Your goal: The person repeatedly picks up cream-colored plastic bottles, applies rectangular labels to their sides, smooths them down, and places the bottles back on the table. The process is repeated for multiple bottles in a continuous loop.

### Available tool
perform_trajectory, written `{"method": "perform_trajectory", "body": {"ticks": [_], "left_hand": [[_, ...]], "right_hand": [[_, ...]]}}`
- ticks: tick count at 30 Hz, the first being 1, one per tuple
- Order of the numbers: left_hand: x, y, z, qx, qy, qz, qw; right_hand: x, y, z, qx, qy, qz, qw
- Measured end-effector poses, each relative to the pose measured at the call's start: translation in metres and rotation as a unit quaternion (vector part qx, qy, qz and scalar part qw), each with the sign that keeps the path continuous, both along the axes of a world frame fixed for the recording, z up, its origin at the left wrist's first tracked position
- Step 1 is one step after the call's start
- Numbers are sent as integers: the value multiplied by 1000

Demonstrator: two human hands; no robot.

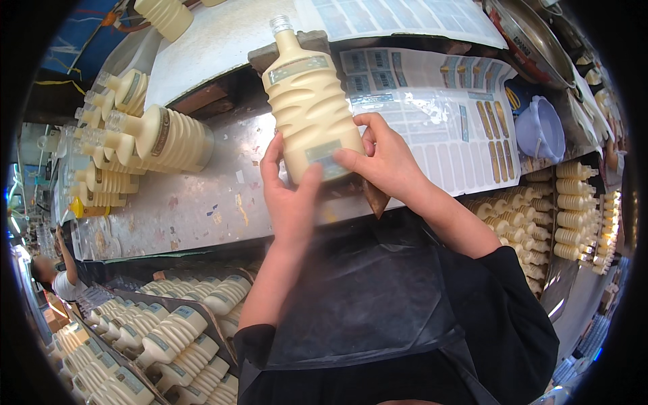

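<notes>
A cream bottle with wavy ridges and a clear threaded neck lies in front of me, its neck pointing away. Its neck end rests at a dark grey block. My left hand grips the lower left side, fingers along the edge and a motion-blurred thumb over the front. From the right, my right hand is closed on the bottle's lower side, its thumb pressing a blue-grey label near the base. Another label strip crosses the shoulder. The bottle's underside is hidden.
Sheets of stickers cover the bench's right part, beside a lavender bucket. Labelled cream bottles stand at the left. Crates of bottles are at lower left, racked bottles at right. A person is far left.
</notes>
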State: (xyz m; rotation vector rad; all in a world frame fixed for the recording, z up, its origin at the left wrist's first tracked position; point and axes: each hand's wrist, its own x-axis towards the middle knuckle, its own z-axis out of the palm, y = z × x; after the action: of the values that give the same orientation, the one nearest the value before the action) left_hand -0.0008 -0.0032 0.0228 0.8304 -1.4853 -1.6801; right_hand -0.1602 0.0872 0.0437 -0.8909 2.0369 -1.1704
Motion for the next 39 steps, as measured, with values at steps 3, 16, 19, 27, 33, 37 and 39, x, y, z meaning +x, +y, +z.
{"method": "perform_trajectory", "body": {"ticks": [3,16,19,27,33,37,39], "left_hand": [[1,-2,-6,-23,-16,1,1000],[6,-6,-17,-98,-87,16,991],[7,-10,-18,43,52,5,998],[-3,-9,-4,48,101,4,994],[-14,-11,-23,-161,-131,62,976],[-14,-14,-29,-187,-123,61,973],[-13,-14,-30,-154,-106,60,981]], "right_hand": [[-5,1,-2,-43,-48,-3,998],[-6,-12,40,-280,416,86,861],[13,3,37,-323,484,194,790],[31,1,20,-271,99,-15,957],[31,6,4,-200,184,-38,962],[10,6,-4,-218,124,-82,965],[5,7,7,-240,155,7,958]]}}
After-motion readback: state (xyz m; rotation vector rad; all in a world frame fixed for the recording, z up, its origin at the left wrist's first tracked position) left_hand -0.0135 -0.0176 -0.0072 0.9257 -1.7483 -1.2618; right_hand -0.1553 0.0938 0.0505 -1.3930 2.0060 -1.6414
